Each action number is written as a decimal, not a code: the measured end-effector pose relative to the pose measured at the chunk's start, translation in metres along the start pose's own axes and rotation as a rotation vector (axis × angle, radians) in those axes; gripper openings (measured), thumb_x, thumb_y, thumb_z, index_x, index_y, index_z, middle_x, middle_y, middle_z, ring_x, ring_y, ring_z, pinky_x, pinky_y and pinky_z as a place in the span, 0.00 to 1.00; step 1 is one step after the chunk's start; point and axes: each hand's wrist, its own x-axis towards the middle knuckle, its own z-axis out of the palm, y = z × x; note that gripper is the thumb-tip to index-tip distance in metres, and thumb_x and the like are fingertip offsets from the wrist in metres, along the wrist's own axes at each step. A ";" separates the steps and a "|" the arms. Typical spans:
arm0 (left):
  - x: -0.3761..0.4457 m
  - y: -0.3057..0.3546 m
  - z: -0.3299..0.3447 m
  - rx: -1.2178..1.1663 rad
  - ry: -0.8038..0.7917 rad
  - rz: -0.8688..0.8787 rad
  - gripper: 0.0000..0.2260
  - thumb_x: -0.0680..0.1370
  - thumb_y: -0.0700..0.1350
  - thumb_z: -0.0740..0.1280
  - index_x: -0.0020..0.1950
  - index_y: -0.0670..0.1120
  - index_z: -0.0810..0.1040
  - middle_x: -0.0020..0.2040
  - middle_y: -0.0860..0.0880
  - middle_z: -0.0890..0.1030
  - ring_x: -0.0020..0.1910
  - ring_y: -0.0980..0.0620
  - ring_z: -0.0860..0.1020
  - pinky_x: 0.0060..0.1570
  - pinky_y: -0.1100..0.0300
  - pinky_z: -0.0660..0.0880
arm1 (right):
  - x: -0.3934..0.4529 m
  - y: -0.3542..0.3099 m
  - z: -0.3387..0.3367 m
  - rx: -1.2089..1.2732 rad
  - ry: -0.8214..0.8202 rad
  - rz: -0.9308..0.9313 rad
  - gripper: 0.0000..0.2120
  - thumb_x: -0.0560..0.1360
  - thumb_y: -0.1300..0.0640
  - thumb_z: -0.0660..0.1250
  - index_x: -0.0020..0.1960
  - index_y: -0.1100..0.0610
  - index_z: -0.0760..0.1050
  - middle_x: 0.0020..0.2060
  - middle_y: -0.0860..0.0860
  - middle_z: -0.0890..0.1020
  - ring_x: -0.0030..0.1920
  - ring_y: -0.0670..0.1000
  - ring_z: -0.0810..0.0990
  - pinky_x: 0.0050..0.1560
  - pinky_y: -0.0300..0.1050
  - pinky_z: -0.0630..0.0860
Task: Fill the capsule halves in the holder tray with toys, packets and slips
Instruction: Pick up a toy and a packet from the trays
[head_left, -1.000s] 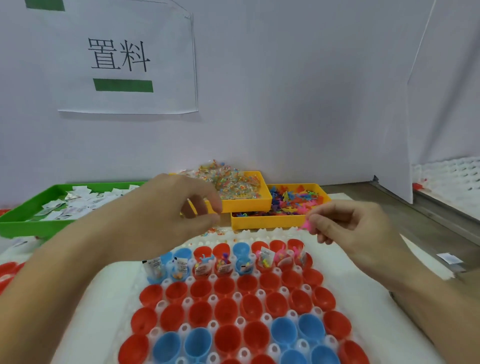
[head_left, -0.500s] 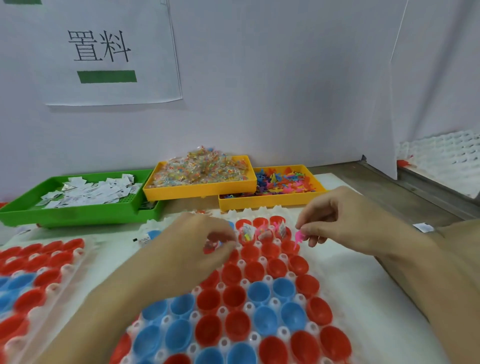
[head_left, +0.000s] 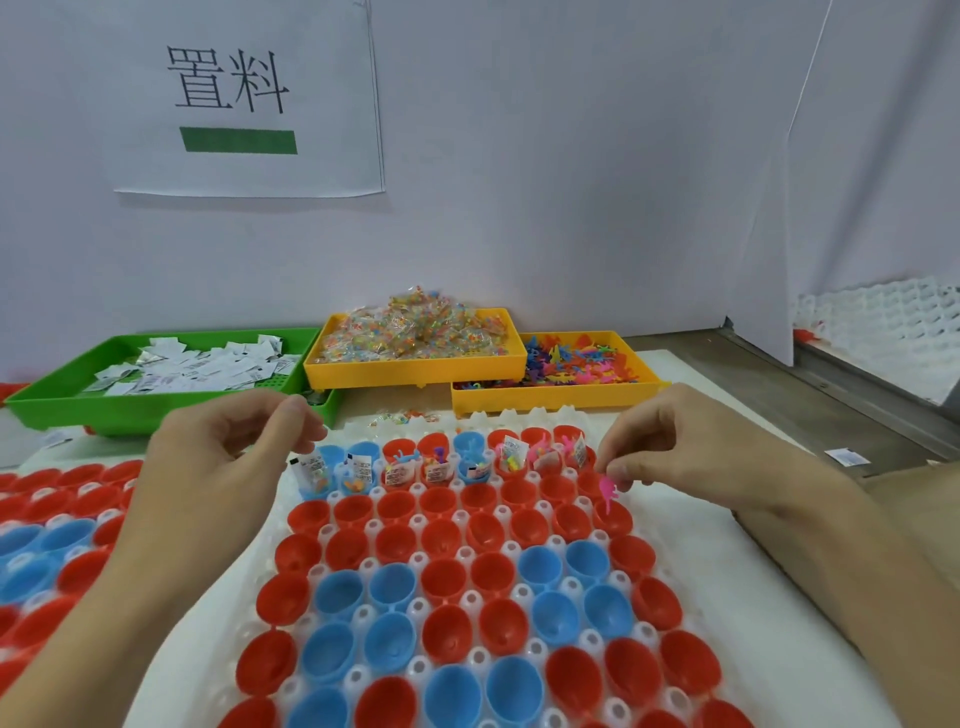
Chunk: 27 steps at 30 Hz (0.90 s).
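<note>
The white moulded plastic holder tray (head_left: 691, 525) is lying under both hands, carrying rows of red and blue plastic capsule halves (head_left: 441, 582). Only the row farthest from the hands (head_left: 447, 465) is holding contents: white printed slips, clear packets and small coloured toys are standing in those cups. The nearer rows are showing bare interiors.

Beyond the left hand (head_left: 218, 467), a green plastic bin (head_left: 67, 410) is holding loose white paper slips (head_left: 197, 364). Between and beyond the two hands, a yellow plastic bin (head_left: 415, 371) is heaped with clear packets of coloured beads (head_left: 415, 332); beyond the right hand (head_left: 696, 457), a second yellow bin (head_left: 556, 400) is holding mixed small plastic toys (head_left: 576, 364).

Outboard of the left hand, a second tray of red and blue halves (head_left: 47, 540) is lying partly out of view. A few stray packets (head_left: 405, 417) are lying on the table between the bins and the holder tray. A white paper sign with black characters and a green bar (head_left: 244, 98) is hanging on the wall.

The right hand is pinching a small pink plastic toy (head_left: 608, 491) between thumb and fingertips, the toy dangling just over a red half at the tray's right edge, one row nearer than the filled row. The left hand is hovering by the filled row's left end, fingers curled toward the thumb; whether it is holding anything I cannot tell.
</note>
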 end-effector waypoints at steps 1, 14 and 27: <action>0.001 -0.001 -0.001 -0.009 0.015 -0.014 0.12 0.80 0.45 0.65 0.40 0.56 0.84 0.38 0.55 0.85 0.39 0.59 0.82 0.44 0.52 0.79 | 0.000 0.000 0.000 0.002 -0.003 0.001 0.09 0.74 0.66 0.73 0.42 0.54 0.86 0.36 0.48 0.87 0.37 0.44 0.84 0.37 0.31 0.76; -0.002 0.002 -0.002 0.001 0.012 -0.044 0.12 0.79 0.44 0.65 0.41 0.57 0.83 0.37 0.56 0.85 0.39 0.59 0.82 0.42 0.54 0.78 | -0.001 -0.002 0.001 -0.066 -0.041 0.009 0.10 0.72 0.62 0.76 0.39 0.47 0.86 0.37 0.43 0.86 0.41 0.42 0.84 0.44 0.30 0.76; -0.007 0.009 0.003 0.029 -0.042 -0.084 0.13 0.79 0.43 0.66 0.39 0.56 0.83 0.37 0.55 0.85 0.37 0.59 0.82 0.45 0.51 0.79 | 0.000 0.006 0.003 -0.065 -0.013 0.024 0.10 0.72 0.61 0.77 0.40 0.45 0.86 0.38 0.41 0.86 0.42 0.39 0.83 0.43 0.28 0.74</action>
